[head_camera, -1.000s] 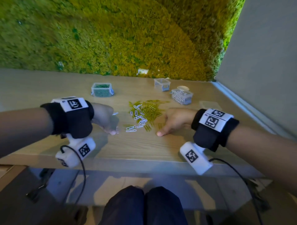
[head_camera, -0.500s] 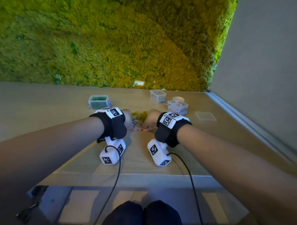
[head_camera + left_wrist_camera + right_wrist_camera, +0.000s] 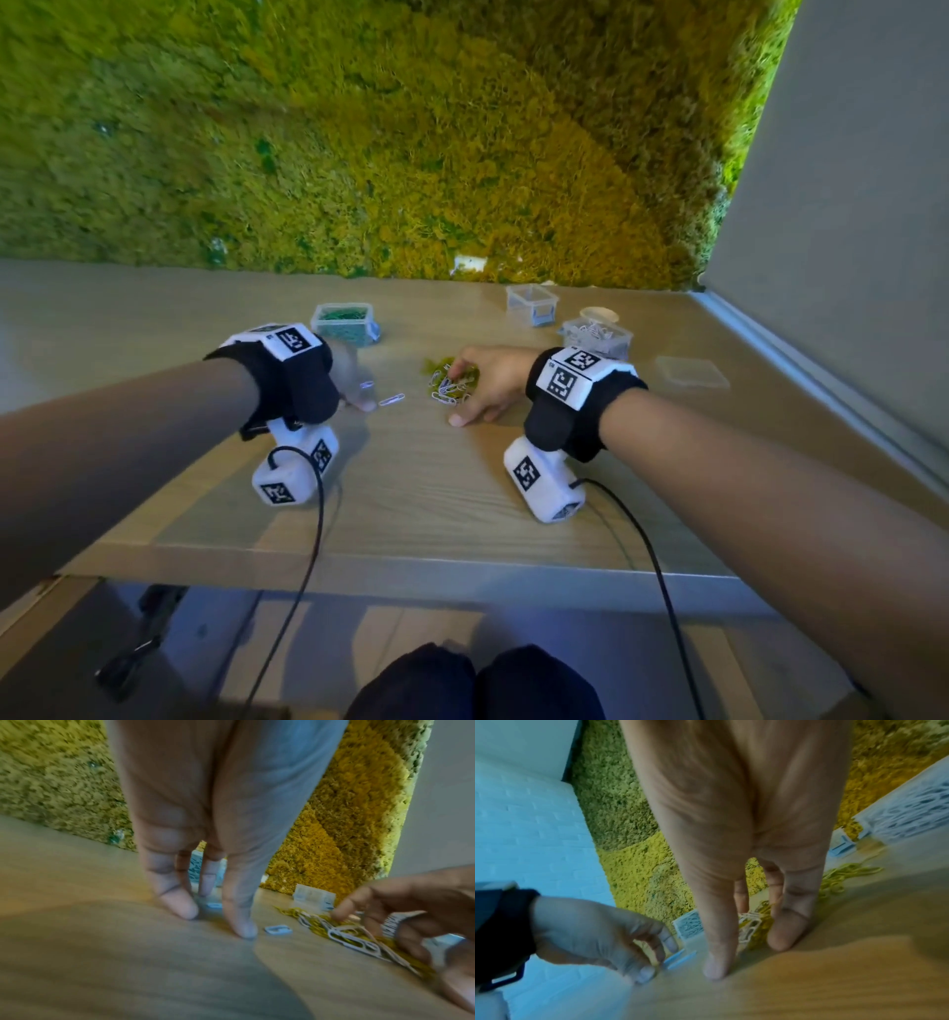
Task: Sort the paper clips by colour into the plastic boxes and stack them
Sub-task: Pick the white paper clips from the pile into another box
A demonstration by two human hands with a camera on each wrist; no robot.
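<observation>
Hands on wooden table [image 3: 411, 488]. Left hand [image 3: 354, 380]: fingers [image 3: 180, 902] extended, tips pressing tabletop, holding nothing, white clip [image 3: 392, 399] just beside. Right hand [image 3: 488, 383]: fingers spread, resting on pile of yellow and white clips [image 3: 452, 383]. Green-clip box [image 3: 343, 322], empty box [image 3: 531, 304], white-clip box [image 3: 595, 336] behind pile.

A mixed heap of yellow and white clips [image 3: 452, 381] lies mid-table, with two loose white clips [image 3: 391, 399] just left of it. A box of green clips [image 3: 345, 322] stands behind on the left; an empty clear box [image 3: 531, 304] and a box of white clips [image 3: 595, 336] stand behind on the right, a flat lid [image 3: 690, 371] beside them.
</observation>
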